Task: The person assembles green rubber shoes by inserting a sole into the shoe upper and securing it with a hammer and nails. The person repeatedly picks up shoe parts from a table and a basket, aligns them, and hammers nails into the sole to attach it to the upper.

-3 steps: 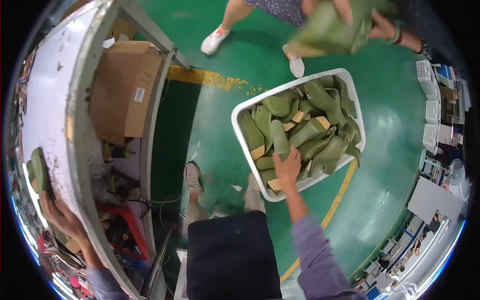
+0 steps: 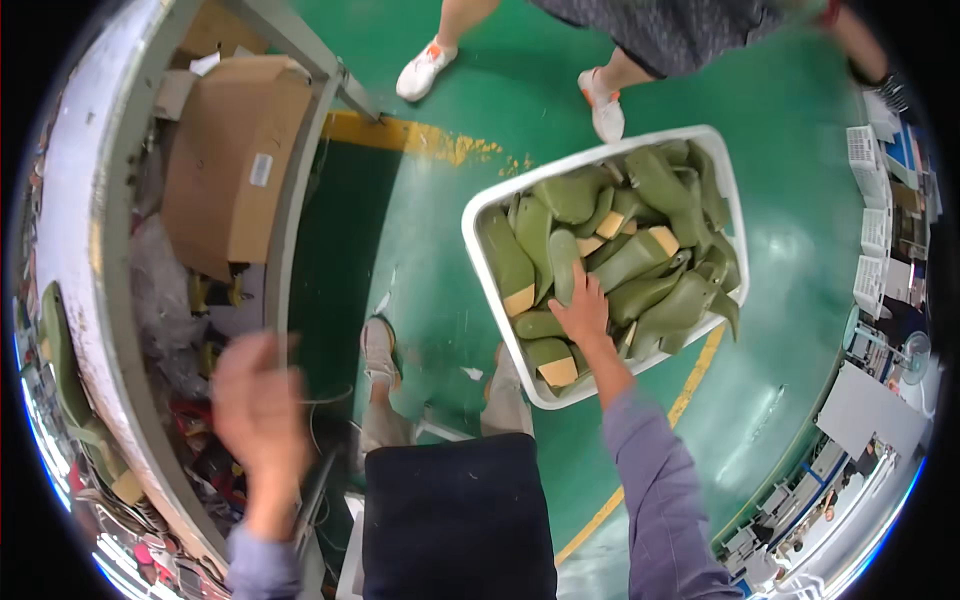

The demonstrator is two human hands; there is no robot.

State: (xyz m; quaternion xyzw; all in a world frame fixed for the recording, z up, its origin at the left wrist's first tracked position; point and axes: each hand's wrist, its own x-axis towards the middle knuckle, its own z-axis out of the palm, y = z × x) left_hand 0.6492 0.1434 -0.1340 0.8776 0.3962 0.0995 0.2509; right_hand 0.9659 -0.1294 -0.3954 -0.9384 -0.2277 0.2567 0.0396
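Among the green shoe lasts heaped in a white bin (image 2: 480,250), my right hand (image 2: 585,312) has its fingers and thumb closed round the near end of one upright shoe last (image 2: 563,255). Several of the lasts show tan ends. In front of the bench at left, my left hand (image 2: 262,400) is smeared by motion; its fingers do not show clearly and I see nothing in it. More green lasts (image 2: 65,360) lie on the bench top beyond it.
The bench (image 2: 75,220) has a metal frame, with a cardboard box (image 2: 235,160) and plastic bags on its lower shelf. Across the bin stands another person (image 2: 660,35) in white shoes. A dark pad (image 2: 455,520) covers my lap. White baskets (image 2: 868,230) line the far right.
My left hand has come away from the lasts on the bench and moved right. My right hand stays at the same last. The other person's green load has left the view.
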